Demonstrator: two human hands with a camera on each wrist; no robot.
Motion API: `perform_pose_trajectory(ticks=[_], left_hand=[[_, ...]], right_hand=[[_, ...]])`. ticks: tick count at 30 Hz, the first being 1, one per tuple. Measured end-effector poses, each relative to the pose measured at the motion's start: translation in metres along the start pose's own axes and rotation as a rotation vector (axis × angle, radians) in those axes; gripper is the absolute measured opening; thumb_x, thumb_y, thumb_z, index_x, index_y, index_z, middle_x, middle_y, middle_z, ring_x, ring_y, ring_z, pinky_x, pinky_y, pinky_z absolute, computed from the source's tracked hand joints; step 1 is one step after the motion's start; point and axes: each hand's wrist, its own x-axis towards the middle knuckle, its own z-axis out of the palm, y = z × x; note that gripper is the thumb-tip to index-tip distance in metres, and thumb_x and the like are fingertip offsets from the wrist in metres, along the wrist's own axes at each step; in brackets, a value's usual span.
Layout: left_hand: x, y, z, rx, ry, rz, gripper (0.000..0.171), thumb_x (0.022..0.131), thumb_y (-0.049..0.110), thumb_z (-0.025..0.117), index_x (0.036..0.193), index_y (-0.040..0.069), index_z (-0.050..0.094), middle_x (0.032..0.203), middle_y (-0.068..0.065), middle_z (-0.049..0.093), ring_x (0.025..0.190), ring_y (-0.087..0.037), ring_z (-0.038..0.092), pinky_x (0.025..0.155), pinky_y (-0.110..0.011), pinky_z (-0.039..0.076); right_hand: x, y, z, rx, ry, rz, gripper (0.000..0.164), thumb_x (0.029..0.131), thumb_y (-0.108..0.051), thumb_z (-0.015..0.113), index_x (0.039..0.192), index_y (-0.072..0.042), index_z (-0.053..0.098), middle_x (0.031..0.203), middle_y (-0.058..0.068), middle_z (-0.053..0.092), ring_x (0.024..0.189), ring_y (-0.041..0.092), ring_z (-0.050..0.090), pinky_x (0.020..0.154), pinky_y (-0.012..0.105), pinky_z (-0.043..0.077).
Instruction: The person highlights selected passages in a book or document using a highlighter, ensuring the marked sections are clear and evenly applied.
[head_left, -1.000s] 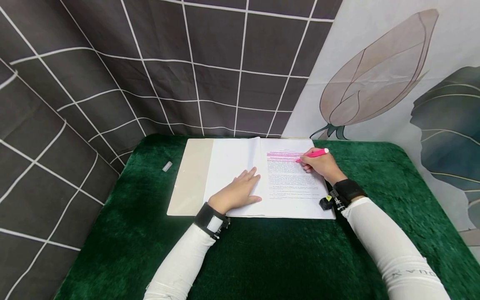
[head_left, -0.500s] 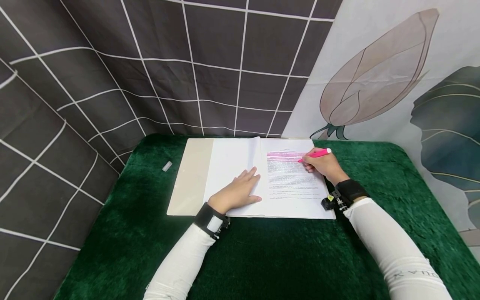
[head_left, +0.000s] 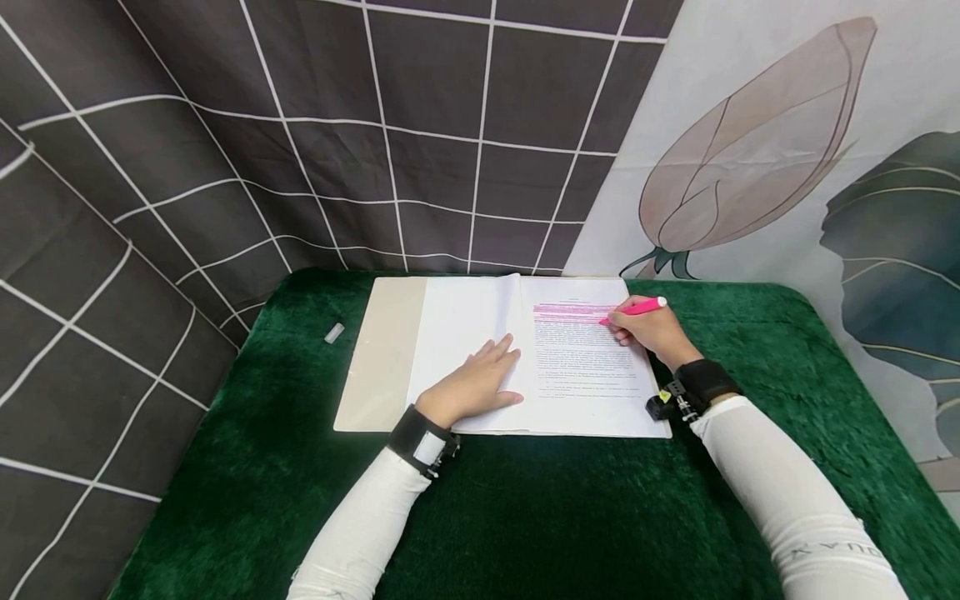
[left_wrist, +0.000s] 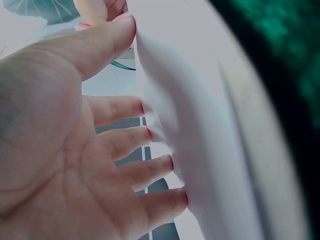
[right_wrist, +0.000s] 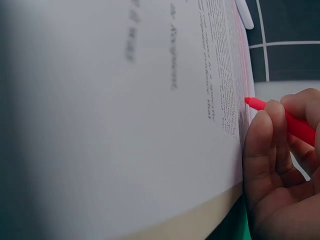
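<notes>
A booklet lies open, its right page [head_left: 577, 417] printed with text and its left page [head_left: 457, 333] blank white. Pink marking [head_left: 567, 312] covers the top lines of the text. My right hand [head_left: 652, 329] pinches a pink highlighter [head_left: 640, 307], its tip on the page at the right part of a line just under the marked ones. In the right wrist view the highlighter [right_wrist: 300, 125] sits between thumb and fingers, tip at the paper. My left hand [head_left: 476, 387] rests spread near the fold; the left wrist view shows its fingertips [left_wrist: 162, 165] pressing the paper.
A cream cover flap [head_left: 382, 358] extends left of the pages. Farther left lies a small whitish block [head_left: 334, 333] on the green plush cloth [head_left: 525, 517]. Behind the table hangs a dark grid-patterned curtain [head_left: 435, 158], with a leaf-print one [head_left: 750, 150] at right.
My right hand and the highlighter have slid slightly to the right along a text line. My left hand and the booklet have stayed in place.
</notes>
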Motion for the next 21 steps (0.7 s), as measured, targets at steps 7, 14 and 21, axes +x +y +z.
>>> perform_pose_trajectory(ticks=[7, 14, 21], left_hand=[[0.0003, 0.0, 0.0002, 0.002, -0.002, 0.005, 0.075, 0.094, 0.045, 0.057, 0.153, 0.006, 0.029, 0.164, -0.013, 0.009, 0.147, -0.036, 0.012, 0.115, -0.059, 0.023], [-0.0003, 0.0002, 0.0, 0.003, -0.004, 0.006, 0.075, 0.094, 0.045, 0.057, 0.153, 0.006, 0.029, 0.164, -0.013, 0.009, 0.147, -0.036, 0.012, 0.115, -0.058, 0.023], [-0.0002, 0.0002, -0.0002, 0.004, -0.003, 0.0, 0.075, 0.094, 0.045, 0.057, 0.153, 0.006, 0.029, 0.164, -0.012, 0.009, 0.147, -0.036, 0.012, 0.115, -0.058, 0.023]], right_hand=[[-0.0004, 0.0011, -0.0021, 0.007, 0.001, 0.013, 0.034, 0.091, -0.035, 0.065, 0.104, -0.003, 0.064, 0.082, 0.007, 0.068, 0.065, 0.014, 0.061, 0.056, 0.019, 0.053], [-0.0015, 0.0014, -0.0032, 0.013, 0.007, 0.009, 0.031, 0.091, -0.032, 0.065, 0.102, -0.003, 0.064, 0.08, 0.006, 0.068, 0.064, 0.014, 0.061, 0.055, 0.02, 0.052], [-0.0003, 0.0055, -0.0056, 0.011, 0.008, -0.009, 0.032, 0.091, -0.032, 0.065, 0.102, -0.002, 0.064, 0.084, 0.008, 0.069, 0.065, 0.015, 0.062, 0.055, 0.02, 0.053]])
